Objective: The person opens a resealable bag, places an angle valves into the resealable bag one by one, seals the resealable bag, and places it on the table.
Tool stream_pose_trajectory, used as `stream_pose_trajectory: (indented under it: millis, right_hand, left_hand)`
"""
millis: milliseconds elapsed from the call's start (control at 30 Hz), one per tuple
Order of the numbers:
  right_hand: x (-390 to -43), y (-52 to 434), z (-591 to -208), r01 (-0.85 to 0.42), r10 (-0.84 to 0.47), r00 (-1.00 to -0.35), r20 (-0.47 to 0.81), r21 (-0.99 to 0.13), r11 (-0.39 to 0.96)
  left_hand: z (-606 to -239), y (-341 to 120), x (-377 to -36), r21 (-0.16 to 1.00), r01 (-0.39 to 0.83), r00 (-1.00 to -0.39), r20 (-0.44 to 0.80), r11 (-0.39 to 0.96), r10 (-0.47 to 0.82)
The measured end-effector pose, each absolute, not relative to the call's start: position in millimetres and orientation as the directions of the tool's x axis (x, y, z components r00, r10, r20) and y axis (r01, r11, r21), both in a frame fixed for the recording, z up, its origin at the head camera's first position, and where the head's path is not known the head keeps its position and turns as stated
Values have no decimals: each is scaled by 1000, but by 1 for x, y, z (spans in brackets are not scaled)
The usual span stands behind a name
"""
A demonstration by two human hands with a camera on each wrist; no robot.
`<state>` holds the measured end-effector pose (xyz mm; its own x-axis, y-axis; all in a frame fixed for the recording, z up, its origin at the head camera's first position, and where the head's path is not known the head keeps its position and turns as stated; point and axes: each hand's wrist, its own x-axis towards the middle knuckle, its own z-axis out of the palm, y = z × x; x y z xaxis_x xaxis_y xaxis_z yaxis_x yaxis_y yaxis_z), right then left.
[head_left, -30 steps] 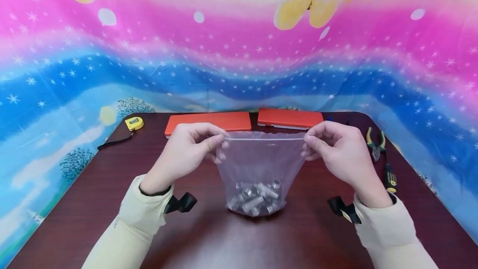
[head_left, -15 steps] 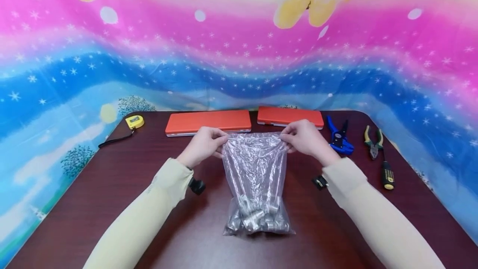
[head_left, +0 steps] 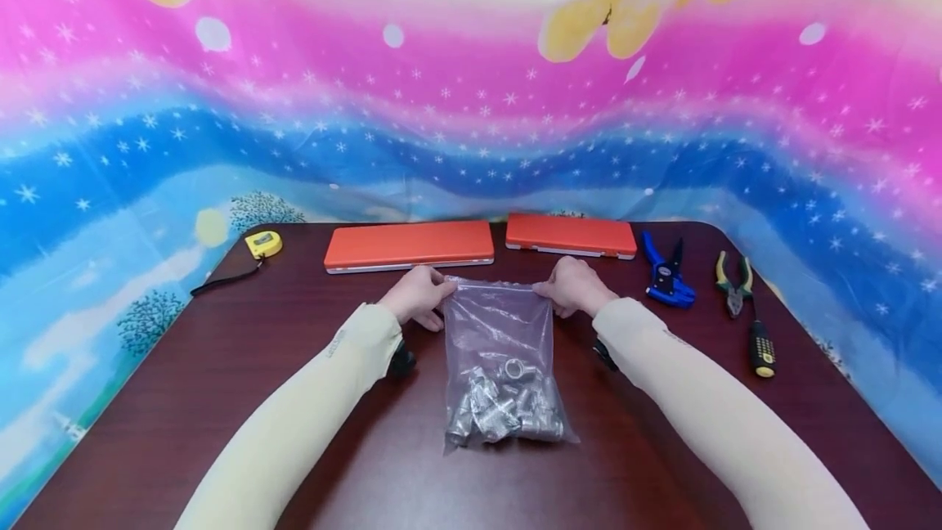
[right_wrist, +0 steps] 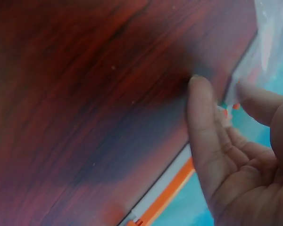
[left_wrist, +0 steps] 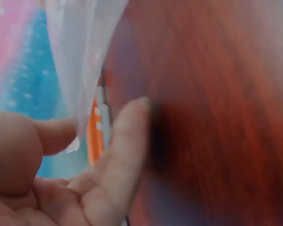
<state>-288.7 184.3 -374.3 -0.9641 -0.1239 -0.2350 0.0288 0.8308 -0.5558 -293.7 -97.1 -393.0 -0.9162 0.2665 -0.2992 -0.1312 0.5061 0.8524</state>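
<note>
A clear zip-lock bag (head_left: 500, 334) holds several shiny metal tube pieces (head_left: 508, 407), heaped at its bottom end near the person. My left hand (head_left: 418, 294) pinches the bag's top left corner. In the left wrist view, the thumb (left_wrist: 61, 134) lies against the plastic corner while another finger stretches apart, toward the tabletop. The top right corner is held by my right hand (head_left: 577, 285). Its thumb (right_wrist: 262, 101) meets the plastic in the right wrist view, and one finger points down at the table.
Two orange-red flat cases (head_left: 409, 244) line the back of the dark wooden table (head_left: 243, 399). A yellow tape measure (head_left: 263, 244) is at the back left. On the right lie a blue-handled tool (head_left: 668, 272), pliers (head_left: 734, 285) and a screwdriver (head_left: 762, 350).
Both hands have come lower and closer together with the bag's top edge. The bag now slopes back over the table, its metal pieces spread at the near end. The blue-handled tool has come into full view.
</note>
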Motion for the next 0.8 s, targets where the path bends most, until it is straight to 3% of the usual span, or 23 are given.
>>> stream_pose_trajectory:
  millis: [200, 367, 533, 800]
  right_hand:
    - [-251, 201, -369, 151, -165, -929, -331, -747, 648]
    - [-230, 202, -371, 172, -262, -894, -363, -819, 547]
    - [-234, 194, -380, 184, -240, -905, -352, -831, 525]
    - [-245, 182, -388, 208, -136, -914, -383, -728, 653]
  left_hand:
    - [-390, -109, -263, 872, -186, -847, -376, 453, 376]
    - [-390, -110, -247, 896, -170, -824, -358, 410, 440]
    - [-397, -108, -252, 909, -188, -853, -339, 372, 396]
    - [-406, -104, -263, 878, -235, -868, -383, 418, 315]
